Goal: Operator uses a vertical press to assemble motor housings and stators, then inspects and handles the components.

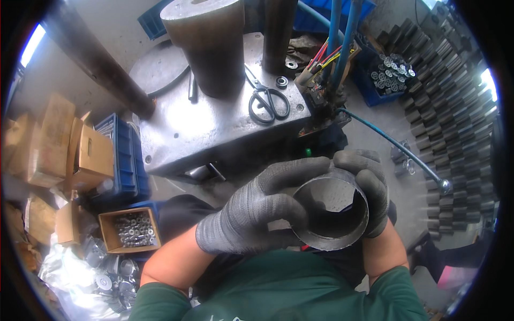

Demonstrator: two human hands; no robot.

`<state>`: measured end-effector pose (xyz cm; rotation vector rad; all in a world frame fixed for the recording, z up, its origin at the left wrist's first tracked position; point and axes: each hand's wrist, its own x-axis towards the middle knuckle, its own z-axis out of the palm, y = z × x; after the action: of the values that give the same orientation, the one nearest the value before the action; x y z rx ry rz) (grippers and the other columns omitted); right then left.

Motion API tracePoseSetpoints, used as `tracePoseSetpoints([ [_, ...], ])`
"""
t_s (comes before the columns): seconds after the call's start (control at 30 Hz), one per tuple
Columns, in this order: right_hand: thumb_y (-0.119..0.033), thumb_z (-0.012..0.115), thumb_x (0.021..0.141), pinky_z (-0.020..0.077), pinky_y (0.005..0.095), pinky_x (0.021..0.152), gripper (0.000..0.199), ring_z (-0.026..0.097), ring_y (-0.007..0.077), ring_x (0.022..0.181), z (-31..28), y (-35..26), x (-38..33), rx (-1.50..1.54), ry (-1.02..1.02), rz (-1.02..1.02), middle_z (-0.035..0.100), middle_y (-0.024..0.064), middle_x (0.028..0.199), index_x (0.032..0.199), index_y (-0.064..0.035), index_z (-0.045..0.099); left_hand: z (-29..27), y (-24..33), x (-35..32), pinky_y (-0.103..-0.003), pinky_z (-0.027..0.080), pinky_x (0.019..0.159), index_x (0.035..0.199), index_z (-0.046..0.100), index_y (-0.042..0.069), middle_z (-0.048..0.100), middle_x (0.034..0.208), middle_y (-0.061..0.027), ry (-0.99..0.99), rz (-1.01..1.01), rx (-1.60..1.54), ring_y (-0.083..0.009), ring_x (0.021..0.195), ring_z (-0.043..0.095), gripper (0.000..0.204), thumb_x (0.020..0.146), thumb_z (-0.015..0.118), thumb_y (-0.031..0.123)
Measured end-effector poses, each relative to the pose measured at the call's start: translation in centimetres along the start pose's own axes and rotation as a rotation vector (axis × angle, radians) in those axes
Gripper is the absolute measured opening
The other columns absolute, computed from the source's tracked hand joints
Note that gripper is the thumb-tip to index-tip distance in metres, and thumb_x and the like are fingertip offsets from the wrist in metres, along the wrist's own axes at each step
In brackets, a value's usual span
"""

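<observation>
Both of my hands wear grey knit work gloves and hold a short, dark metal cylinder [348, 234] above my lap. Its open end faces me, so I look through it to the floor. My left hand [262, 208] grips the cylinder's left side, fingers along the top and thumb at the rim. My right hand [369, 187] wraps round its right side, with the fingertips curled near the top. Beyond my hands stands a metal machine bed [209, 131], with black-handled scissors [267, 104] and a small round bearing-like ring [281, 82] lying on it.
A thick steel column [209, 53] rises from the machine bed. To the right, stacked metal tubes [444, 128] form a wall, near a blue crate [375, 93] of small metal parts and a blue hose [391, 140]. Cardboard boxes [91, 155] and a parts box [104, 230] stand left.
</observation>
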<state>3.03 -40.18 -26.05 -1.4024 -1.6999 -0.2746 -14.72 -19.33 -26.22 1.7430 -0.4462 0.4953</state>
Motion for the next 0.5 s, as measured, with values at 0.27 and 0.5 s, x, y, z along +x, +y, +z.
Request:
tracePoseSetpoints([
  [0.27,-0.029,0.100,0.072,0.0581,0.0521,0.101,0.108,0.067,0.0396,0.120,-0.19,0.12,-0.05,0.003,-0.011,-0.018,0.062,0.0233,0.143,0.160,-0.0125,0.042,-0.09,-0.08,0.16,-0.058,0.042,0.121,0.100,0.083,0.018,0.048,0.162,-0.0307,-0.029,0.033,0.022,-0.0500,0.149,0.049,0.036,0.070,0.099,0.027],
  [0.5,-0.035,0.102,0.069,0.0561,0.0532,0.102,0.113,0.068,0.0393,0.121,0.16,0.49,-0.02,0.065,0.012,-0.024,0.062,0.0239,0.143,0.161,-0.0090,0.041,-0.79,0.03,-0.06,-0.057,0.040,0.123,0.104,0.085,0.015,0.046,0.163,-0.0316,-0.065,0.040,0.059,-0.0508,0.149,0.049,0.038,0.075,0.097,0.036],
])
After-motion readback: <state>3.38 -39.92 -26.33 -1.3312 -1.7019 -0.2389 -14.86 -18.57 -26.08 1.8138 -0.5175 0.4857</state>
